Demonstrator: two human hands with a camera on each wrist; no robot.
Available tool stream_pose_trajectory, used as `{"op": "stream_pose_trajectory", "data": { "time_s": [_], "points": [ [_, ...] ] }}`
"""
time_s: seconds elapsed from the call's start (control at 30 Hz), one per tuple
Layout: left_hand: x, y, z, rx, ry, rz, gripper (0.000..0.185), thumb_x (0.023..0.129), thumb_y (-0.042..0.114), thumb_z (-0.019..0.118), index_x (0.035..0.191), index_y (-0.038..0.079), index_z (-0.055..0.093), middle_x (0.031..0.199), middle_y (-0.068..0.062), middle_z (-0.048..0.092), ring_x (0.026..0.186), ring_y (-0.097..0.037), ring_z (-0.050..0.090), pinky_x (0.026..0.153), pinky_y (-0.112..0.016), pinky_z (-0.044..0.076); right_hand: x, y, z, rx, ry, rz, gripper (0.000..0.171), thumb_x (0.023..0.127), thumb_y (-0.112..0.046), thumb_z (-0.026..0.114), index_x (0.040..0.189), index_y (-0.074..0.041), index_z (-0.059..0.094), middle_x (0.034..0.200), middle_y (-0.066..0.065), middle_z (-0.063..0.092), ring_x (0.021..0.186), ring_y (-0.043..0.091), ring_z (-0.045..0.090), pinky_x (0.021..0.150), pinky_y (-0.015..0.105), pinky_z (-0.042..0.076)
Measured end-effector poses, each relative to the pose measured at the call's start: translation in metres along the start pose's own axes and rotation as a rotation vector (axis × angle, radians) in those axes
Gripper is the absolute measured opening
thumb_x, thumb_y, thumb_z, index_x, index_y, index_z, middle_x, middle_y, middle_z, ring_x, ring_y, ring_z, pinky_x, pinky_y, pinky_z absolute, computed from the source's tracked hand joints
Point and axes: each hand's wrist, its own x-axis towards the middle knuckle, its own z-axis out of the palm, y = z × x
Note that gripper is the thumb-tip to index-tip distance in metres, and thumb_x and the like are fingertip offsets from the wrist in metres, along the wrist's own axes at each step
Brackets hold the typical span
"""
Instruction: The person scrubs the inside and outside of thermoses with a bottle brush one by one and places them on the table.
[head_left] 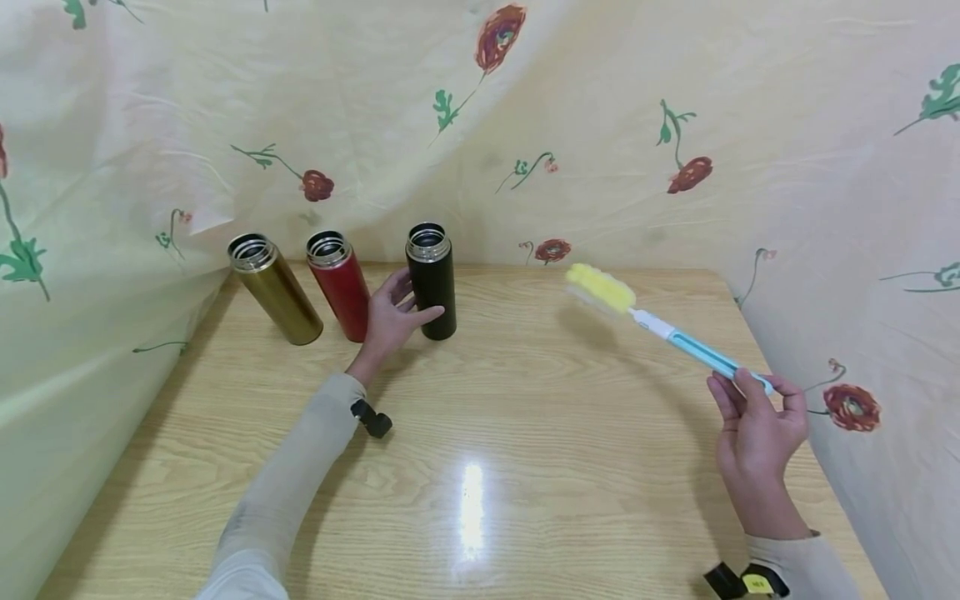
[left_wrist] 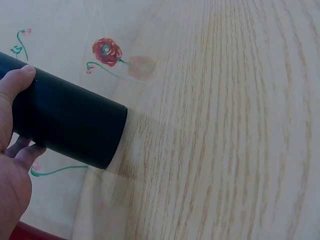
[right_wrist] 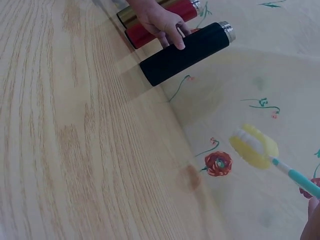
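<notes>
My left hand (head_left: 395, 315) holds a black thermos bottle (head_left: 433, 292) low on its body, thumb on the near side and fingers at its left. The bottle stands upright with its mouth uncovered; its dark base (left_wrist: 107, 135) shows in the left wrist view. Just left of that hand is a red thermos (head_left: 341, 287), and farther left a gold one (head_left: 277, 292), both without lids. Out to the right, my right hand (head_left: 761, 429) pinches the end of a bottle brush's blue-and-white handle (head_left: 701, 348). Its yellow sponge head (head_left: 602, 287) points left, raised above the table.
The wooden table (head_left: 540, 433) meets a flower-printed cloth (head_left: 600, 108) behind the bottles and along both sides. A bright light reflection lies on the tabletop near the front.
</notes>
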Motion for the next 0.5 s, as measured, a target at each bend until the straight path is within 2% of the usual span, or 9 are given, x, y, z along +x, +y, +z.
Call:
{"op": "stream_pose_trajectory", "data": {
  "time_s": [0.33, 0.5],
  "points": [
    [-0.0021, 0.0007, -0.0015, 0.028, 0.003, -0.017, 0.076, 0.078, 0.015, 0.09, 0.145, 0.014, 0.055, 0.149, -0.01, 0.055, 0.136, -0.03, 0.054, 0.112, -0.044, 0.045, 0.0066, 0.0018, -0.0023, -0.07, 0.039, -0.015, 0.031, 0.087, 0.013, 0.071, 0.101, -0.002, 0.048, 0.094, 0.021, 0.071, 0.073, 0.028, 0.077, 0.072, 0.034, 0.062],
    [-0.0027, -0.0002, -0.0003, 0.017, -0.003, -0.008, 0.075, 0.079, 0.015, 0.09, 0.145, 0.012, 0.055, 0.148, -0.011, 0.055, 0.134, -0.032, 0.056, 0.112, -0.043, 0.046, 0.0106, 0.0027, -0.0052, -0.079, 0.061, -0.018, 0.033, 0.086, 0.013, 0.072, 0.108, -0.001, 0.051, 0.092, 0.02, 0.071, 0.073, 0.027, 0.076, 0.072, 0.033, 0.061]
  ]
}}
